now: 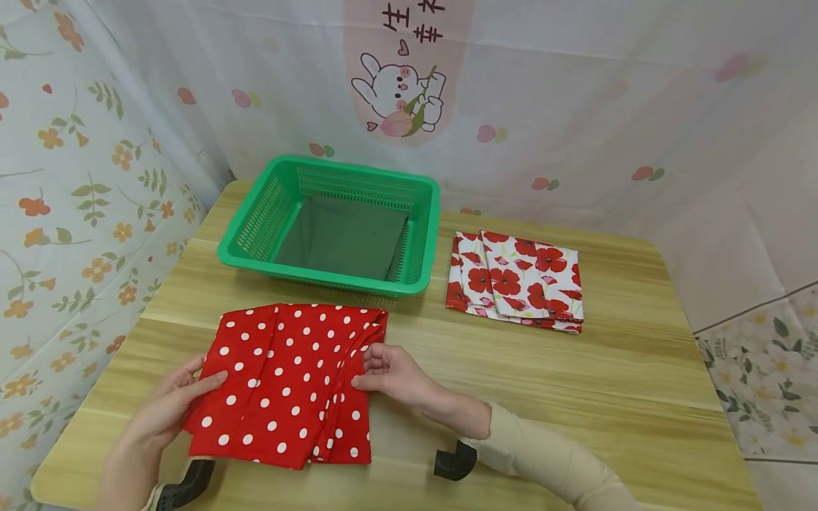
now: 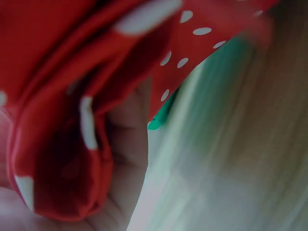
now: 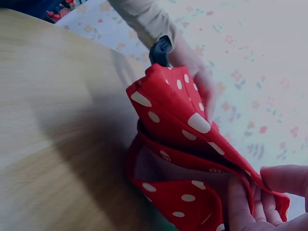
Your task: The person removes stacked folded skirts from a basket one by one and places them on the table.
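Fingertips of the left hand [image 1: 169,404] are curled onto the polka-dot cloth [image 1: 290,380] at its left edge, while its right edge is pinched by the right hand [image 1: 393,372]. Between both hands the cloth is held, long axis running away toward the green basket [image 1: 332,223]. Folded poppy-print cloths [image 1: 517,280] are seen well right. Partial Chinese characters on the backdrop cannot be read.

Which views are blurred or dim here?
Head: sharp, evenly lit, walls bowed by the wide lens. Left wrist: red polka-dot cloth far too close, soft; table smeared. Right wrist: dim, bluish cast; cloth fairly sharp, right hand cropped at the corner.
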The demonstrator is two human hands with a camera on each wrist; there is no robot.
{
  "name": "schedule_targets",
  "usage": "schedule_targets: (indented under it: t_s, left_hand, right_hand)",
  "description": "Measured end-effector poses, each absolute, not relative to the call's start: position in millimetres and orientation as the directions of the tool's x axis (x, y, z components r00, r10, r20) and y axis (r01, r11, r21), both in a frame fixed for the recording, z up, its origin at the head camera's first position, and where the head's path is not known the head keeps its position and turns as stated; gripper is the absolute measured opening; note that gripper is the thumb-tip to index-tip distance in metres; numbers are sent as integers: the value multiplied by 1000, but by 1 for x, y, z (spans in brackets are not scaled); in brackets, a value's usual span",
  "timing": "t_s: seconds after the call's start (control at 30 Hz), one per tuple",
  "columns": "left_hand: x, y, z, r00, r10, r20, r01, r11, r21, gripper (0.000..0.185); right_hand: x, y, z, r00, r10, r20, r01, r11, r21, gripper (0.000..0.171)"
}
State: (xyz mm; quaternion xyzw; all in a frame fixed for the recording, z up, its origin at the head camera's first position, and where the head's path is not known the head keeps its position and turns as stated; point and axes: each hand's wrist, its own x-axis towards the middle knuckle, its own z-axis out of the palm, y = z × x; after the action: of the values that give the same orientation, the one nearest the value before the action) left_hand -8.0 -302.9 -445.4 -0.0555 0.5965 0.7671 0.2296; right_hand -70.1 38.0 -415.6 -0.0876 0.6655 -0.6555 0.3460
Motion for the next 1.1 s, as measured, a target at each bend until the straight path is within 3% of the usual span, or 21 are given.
schedule_targets:
  t_s: [0.57,0.77,1.1]
  left_hand:
    - [-22,-297,-457,-849,158,-504,-515,-39,856,20]
    - [-24,-293,-455,-844,75,-530,-515,158,842,52]
    - [-24,-288,-449,-852,-72,-518,-492,445,748,58]
  right_hand:
    - [-72,49,-449,-749,-516,-415,393,158,-906,16]
    - [-73,54,-457,-742,-503,-443,415,174,-893,21]
    - [-75,62,-456,-675,-537,-506,465,223,-857,29]
